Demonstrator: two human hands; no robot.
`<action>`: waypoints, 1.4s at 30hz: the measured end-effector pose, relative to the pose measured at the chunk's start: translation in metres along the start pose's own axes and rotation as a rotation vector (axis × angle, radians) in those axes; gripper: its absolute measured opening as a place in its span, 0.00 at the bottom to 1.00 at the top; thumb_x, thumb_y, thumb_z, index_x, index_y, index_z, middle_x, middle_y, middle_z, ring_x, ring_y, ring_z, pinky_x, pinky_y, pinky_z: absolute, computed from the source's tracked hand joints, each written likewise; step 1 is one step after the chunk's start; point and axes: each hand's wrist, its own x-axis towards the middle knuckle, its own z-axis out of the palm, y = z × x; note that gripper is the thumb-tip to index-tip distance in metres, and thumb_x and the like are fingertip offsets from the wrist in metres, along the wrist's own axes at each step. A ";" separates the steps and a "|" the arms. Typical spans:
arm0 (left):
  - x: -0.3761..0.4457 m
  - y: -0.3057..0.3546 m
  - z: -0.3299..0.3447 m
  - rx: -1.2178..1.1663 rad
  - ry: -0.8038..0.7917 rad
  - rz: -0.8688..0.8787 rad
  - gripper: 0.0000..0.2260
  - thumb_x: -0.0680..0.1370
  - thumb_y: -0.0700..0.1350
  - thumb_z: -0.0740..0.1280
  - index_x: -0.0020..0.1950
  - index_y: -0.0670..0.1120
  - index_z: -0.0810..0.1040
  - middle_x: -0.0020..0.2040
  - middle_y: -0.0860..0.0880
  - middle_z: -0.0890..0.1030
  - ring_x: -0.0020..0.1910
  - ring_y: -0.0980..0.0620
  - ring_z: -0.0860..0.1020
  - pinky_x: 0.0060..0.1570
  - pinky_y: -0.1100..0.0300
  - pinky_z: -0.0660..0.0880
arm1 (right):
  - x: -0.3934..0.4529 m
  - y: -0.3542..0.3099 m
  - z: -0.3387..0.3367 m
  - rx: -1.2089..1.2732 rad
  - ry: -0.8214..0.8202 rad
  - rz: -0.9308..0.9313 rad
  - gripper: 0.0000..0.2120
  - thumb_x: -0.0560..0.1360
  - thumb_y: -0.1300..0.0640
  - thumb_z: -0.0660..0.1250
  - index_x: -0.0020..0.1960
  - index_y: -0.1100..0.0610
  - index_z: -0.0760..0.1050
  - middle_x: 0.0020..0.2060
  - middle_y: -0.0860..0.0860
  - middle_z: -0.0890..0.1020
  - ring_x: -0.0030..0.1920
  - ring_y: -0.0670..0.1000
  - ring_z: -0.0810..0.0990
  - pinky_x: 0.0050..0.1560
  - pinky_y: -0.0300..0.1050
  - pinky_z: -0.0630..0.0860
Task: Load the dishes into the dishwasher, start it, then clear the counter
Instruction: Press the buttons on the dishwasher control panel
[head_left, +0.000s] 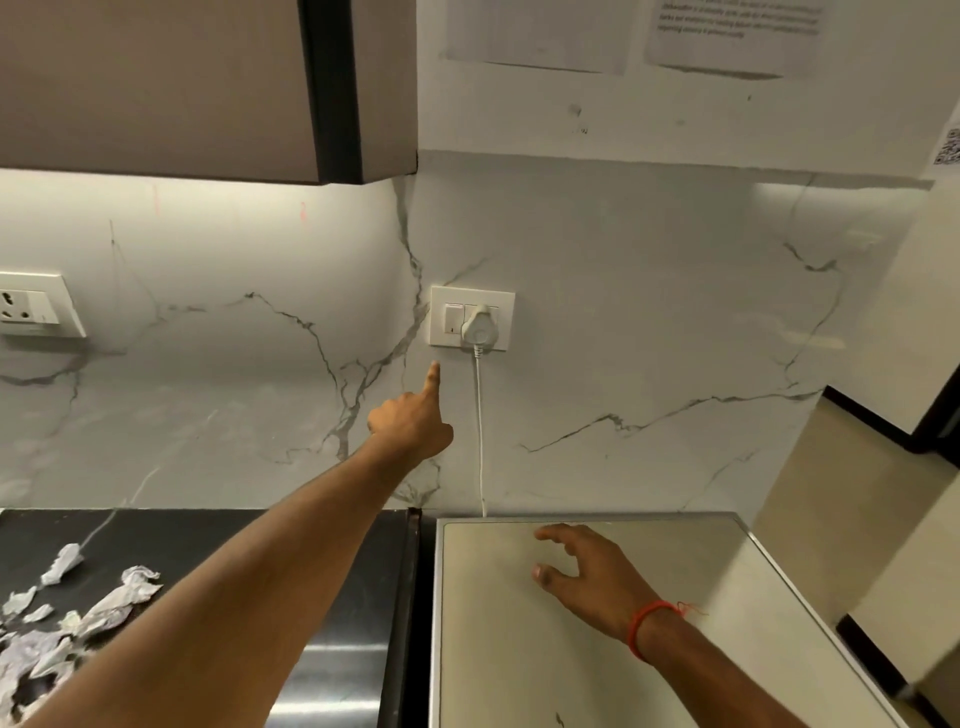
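Left hand (410, 421), forefinger out and other fingers curled, nears the switch (453, 318), likely stiff; right hand (592, 571), fingers spread, rests on the dishwasher (519, 649)

A white marble-look backsplash (623, 322) with grey veins covers the wall, lit brightly at the left by a light under a brown wall cabinet (156, 83) with a dark edge. A white switch plate (471, 317) sits mid-wall with a plug in it, and its white cord (480, 436) hangs down behind the grey top below. A second socket plate (36, 306) is at the far left. Above, on plain white wall, two printed paper notices (732, 31) are stuck. A black counter (208, 535) lies lower left. Cream wall and dark trim stand at right.
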 end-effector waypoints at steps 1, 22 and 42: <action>-0.007 -0.001 0.004 -0.014 -0.018 -0.008 0.41 0.81 0.50 0.64 0.82 0.57 0.35 0.40 0.48 0.73 0.35 0.50 0.74 0.34 0.56 0.73 | -0.002 0.000 0.000 -0.005 -0.003 -0.001 0.21 0.77 0.47 0.69 0.70 0.45 0.72 0.67 0.45 0.73 0.67 0.45 0.71 0.63 0.34 0.65; -0.244 0.027 0.087 -0.266 -0.186 -0.053 0.38 0.79 0.54 0.67 0.81 0.63 0.45 0.63 0.48 0.80 0.54 0.48 0.81 0.50 0.52 0.80 | -0.126 0.015 0.014 0.016 -0.106 -0.025 0.23 0.78 0.45 0.68 0.71 0.47 0.71 0.67 0.52 0.74 0.66 0.51 0.74 0.63 0.42 0.69; -0.484 0.022 0.136 -0.408 -0.239 -0.222 0.36 0.78 0.50 0.67 0.82 0.57 0.51 0.43 0.51 0.83 0.42 0.51 0.82 0.46 0.50 0.81 | -0.319 0.062 0.084 0.185 -0.172 0.128 0.18 0.77 0.48 0.70 0.66 0.49 0.76 0.62 0.52 0.79 0.63 0.52 0.76 0.63 0.46 0.71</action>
